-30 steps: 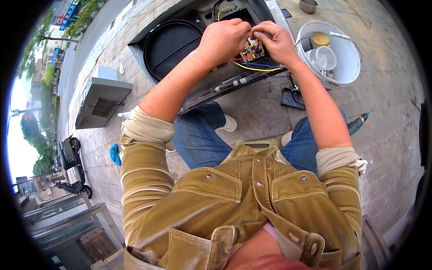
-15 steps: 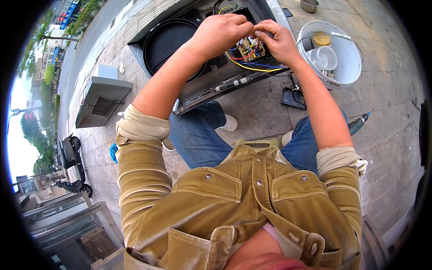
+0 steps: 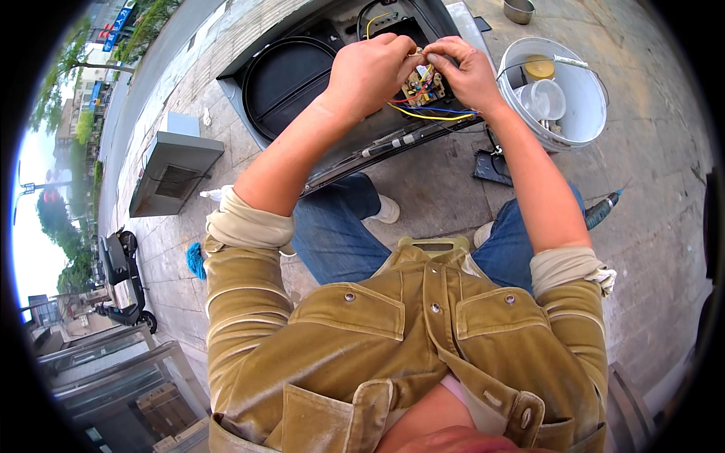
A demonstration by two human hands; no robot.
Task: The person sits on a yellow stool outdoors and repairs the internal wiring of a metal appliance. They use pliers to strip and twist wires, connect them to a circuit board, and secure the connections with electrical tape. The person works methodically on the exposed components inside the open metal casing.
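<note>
Both my hands meet over an opened dark metal appliance housing [image 3: 355, 155]. My left hand [image 3: 371, 74] is closed in a pinch, its fingertips almost touching those of my right hand [image 3: 467, 74], which pinches as well. Thin wires rise to the fingertips, and they appear to be what both hands grip; the exact ends are hidden. Just below the fingers lies a small circuit board [image 3: 427, 89] with red, blue and yellow wires around it. A yellow wire [image 3: 438, 117] runs right along the housing's near side. Left of the board is a large round black part [image 3: 283, 83].
A white bucket [image 3: 585, 121] holding plastic containers stands right of the housing. A power drill [image 3: 602, 210] and a flat dark part [image 3: 491, 167] lie on the paving. Left are a grey metal box [image 3: 170, 181], a blue cloth-like bundle [image 3: 195, 260] and a parked scooter [image 3: 124, 279].
My left hand and forearm have shifted slightly right and down, uncovering more of the round black part. My right hand has barely moved. Both hands stay pinched together.
</note>
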